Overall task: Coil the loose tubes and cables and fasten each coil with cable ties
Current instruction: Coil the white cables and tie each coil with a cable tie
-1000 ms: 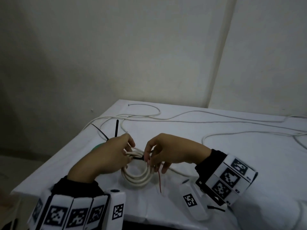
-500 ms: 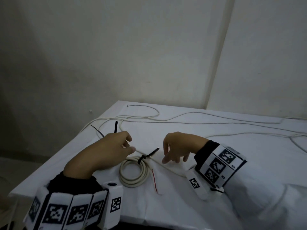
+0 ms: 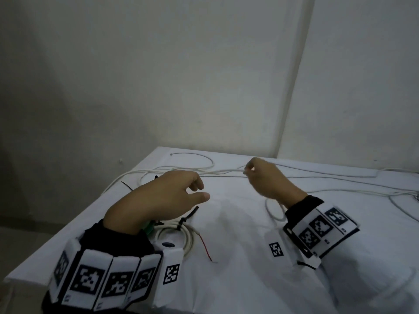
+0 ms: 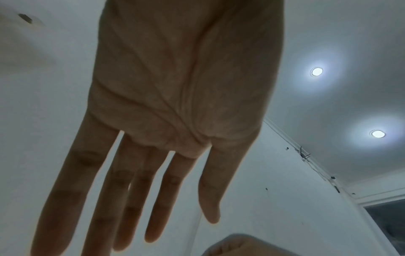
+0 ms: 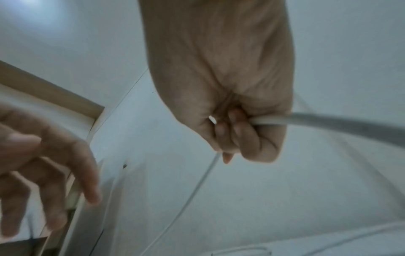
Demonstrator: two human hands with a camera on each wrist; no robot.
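Head view: tied coil (image 3: 179,236) lies on the desk (image 3: 238,279), black cable tie (image 3: 187,219) on it. My left hand (image 3: 167,200) hovers above the coil, holding nothing.
Left wrist: fingers (image 4: 72,181) straight.
Right wrist: my right hand (image 5: 230,104) grips a loose white cable (image 5: 328,123).

The left hand (image 3: 163,198) hovers palm down, fingers straight and slightly spread, holding nothing. The right hand (image 3: 267,180) is raised farther forward, its fingers (image 5: 238,131) curled in a closed grip, wrist bent.
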